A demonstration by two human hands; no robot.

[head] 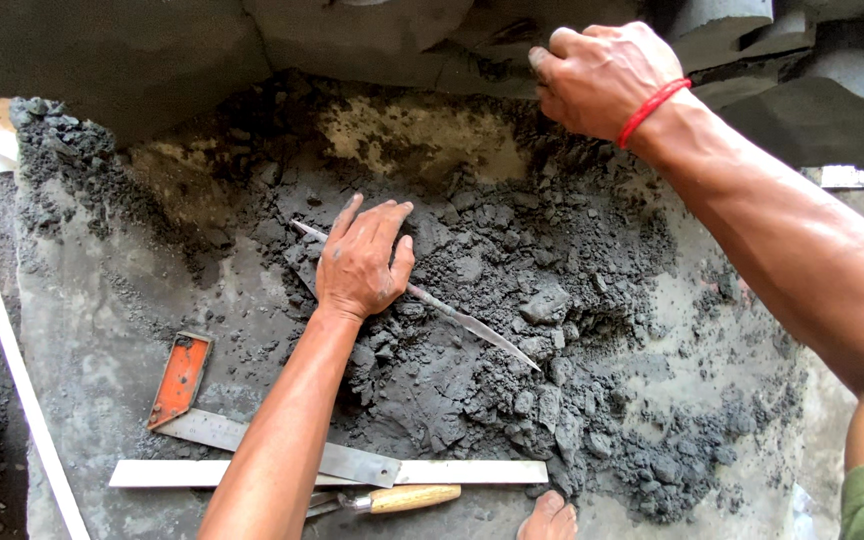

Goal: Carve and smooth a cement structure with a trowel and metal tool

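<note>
My left hand lies flat, fingers spread, on the thin, stiff, pointed metal blade atop the damp, crumbly grey sand heap. My right hand, curled shut, perhaps grips sand; I cannot tell.

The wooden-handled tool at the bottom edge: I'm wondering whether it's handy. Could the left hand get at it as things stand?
Probably yes. The left hand lies flat on the grey sand, holding nothing, and the wooden-handled tool lies uncovered beside that forearm, just below the metal ruler. Nothing blocks pulling back to it.
</note>
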